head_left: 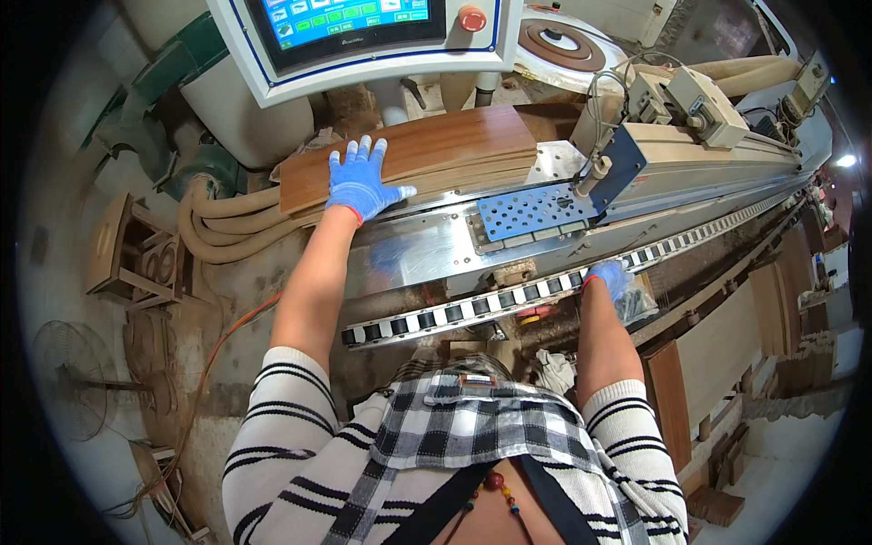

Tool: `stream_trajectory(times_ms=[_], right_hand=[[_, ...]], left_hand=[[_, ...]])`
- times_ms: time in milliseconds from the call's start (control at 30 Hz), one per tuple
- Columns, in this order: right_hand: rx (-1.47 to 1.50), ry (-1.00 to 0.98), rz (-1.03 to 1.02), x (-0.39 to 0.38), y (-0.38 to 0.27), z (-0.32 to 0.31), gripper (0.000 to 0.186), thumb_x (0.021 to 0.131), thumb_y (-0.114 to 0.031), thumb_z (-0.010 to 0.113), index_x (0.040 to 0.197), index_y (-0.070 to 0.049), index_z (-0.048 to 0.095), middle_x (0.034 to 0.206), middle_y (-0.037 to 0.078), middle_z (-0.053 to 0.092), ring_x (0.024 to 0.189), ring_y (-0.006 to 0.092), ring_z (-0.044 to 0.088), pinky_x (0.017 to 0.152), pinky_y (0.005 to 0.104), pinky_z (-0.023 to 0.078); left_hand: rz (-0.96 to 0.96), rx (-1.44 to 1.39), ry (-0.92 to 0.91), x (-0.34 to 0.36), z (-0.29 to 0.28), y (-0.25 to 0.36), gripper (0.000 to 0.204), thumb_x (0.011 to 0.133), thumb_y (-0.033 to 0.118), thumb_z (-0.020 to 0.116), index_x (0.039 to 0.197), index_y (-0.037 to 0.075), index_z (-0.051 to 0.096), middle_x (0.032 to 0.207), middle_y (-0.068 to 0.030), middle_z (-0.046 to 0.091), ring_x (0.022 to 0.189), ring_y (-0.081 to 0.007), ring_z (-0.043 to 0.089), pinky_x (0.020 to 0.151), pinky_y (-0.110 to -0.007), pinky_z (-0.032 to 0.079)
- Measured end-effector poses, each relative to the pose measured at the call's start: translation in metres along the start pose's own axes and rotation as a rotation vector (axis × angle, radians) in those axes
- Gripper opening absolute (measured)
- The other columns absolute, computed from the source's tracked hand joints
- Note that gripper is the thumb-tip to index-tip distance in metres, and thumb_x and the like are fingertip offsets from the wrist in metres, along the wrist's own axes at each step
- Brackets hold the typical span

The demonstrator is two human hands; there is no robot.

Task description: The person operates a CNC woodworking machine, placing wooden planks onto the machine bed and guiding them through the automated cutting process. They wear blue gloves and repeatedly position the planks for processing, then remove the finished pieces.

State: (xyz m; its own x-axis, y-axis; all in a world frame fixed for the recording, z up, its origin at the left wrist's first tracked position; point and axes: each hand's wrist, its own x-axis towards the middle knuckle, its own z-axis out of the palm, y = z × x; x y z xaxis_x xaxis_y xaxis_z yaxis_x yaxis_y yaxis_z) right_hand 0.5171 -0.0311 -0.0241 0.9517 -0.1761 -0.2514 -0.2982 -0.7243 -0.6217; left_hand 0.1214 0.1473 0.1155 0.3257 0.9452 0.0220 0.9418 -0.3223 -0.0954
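My left hand (361, 186), in a blue glove with pale fingertips, lies flat with spread fingers on a stack of brown wood-grain panels (445, 141). The panels lie along the far side of a shiny metal machine bed (413, 250). Lower and to the right, my right hand (610, 278), also gloved in blue, is at the near edge of a roller rail (454, 313). Its fingers are small and blurred, so their grip does not show. Beside it is a clear plastic bag (638, 305).
A control panel with a lit screen (350, 20) and a red button (471, 18) hangs ahead. A blue perforated plate (536, 212) sits on the bed before the long machine body (699, 168). Hoses (213, 222) and a fan (68, 377) stand left; boards (718, 350) lie right.
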Motion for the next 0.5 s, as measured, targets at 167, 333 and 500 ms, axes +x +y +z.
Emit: stream_trajectory(times_ms=[167, 333, 500], right_hand=[[-0.056, -0.028, -0.052, 0.011, 0.005, 0.006, 0.058, 0.093, -0.044, 0.042, 0.136, -0.006, 0.04, 0.115, 0.019, 0.062, 0.102, 0.034, 0.062, 0.085, 0.0436, 0.048], [-0.057, -0.079, -0.022, 0.018, 0.006, 0.007, 0.065, 0.091, -0.047, 0.043, 0.141, -0.006, 0.033, 0.119, 0.018, 0.06, 0.106, 0.0332, 0.06, 0.089, 0.0434, 0.047], [-0.038, -0.077, 0.016, 0.009, 0.003, 0.004, 0.067, 0.093, -0.049, 0.039, 0.145, -0.008, 0.026, 0.131, 0.018, 0.05, 0.115, 0.034, 0.052, 0.096, 0.0444, 0.042]], left_hand=[[-0.036, 0.157, 0.177, -0.024, 0.034, 0.003, 0.076, 0.08, 0.043, 0.065, 0.143, 0.013, 0.034, 0.145, -0.0144, 0.036, 0.134, -0.0305, 0.033, 0.11, -0.048, 0.021], [-0.036, 0.213, 0.447, -0.063, 0.055, -0.008, 0.054, 0.085, 0.01, 0.054, 0.137, 0.014, 0.042, 0.137, -0.0143, 0.045, 0.124, -0.0318, 0.044, 0.107, -0.045, 0.029], [-0.012, 0.143, 0.515, -0.147, 0.053, -0.045, 0.057, 0.081, 0.0, 0.05, 0.135, 0.017, 0.044, 0.132, -0.015, 0.049, 0.122, -0.0343, 0.045, 0.108, -0.045, 0.029]])
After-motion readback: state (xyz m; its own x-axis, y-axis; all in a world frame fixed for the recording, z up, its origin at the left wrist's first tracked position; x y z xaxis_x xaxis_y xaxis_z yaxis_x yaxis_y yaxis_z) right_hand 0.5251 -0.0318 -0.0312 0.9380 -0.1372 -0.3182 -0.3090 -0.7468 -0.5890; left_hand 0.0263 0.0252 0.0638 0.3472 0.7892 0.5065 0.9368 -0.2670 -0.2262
